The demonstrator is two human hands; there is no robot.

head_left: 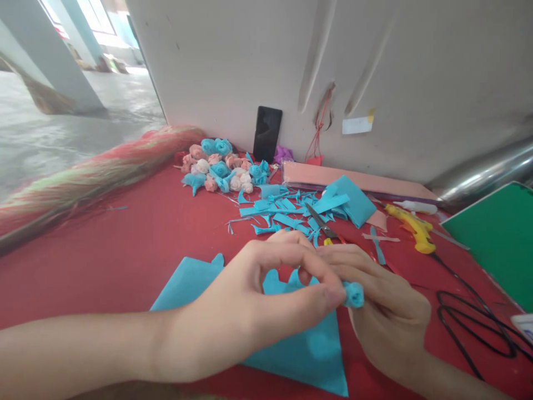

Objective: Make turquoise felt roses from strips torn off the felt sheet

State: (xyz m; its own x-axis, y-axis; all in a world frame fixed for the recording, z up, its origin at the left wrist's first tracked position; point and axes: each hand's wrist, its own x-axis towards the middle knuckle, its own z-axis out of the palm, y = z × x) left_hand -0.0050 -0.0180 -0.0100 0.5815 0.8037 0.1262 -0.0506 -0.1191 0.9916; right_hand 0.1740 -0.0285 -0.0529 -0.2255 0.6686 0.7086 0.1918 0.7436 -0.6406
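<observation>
A small rolled blue paper flower point(355, 295) sits between my two hands, its spiral end facing right. My left hand point(266, 300) pinches it between thumb and forefinger. Curled around from the right, my right hand point(383, 300) grips the same roll, its fingertips partly hidden. Below and behind the hands lies a blue paper sheet point(308, 355) with a wavy upper edge; whether it joins the roll I cannot tell. Just beyond my fingers, scissors point(322, 222) lie among blue paper scraps point(287, 205).
Blue, pink and white paper flowers point(220, 166) are heaped at the back, near an upright black phone point(267, 133). Folded blue paper point(353, 203) lies right of the scraps. A yellow glue gun point(412, 228) trails a black cord point(470, 311) beside a green board point(499, 239).
</observation>
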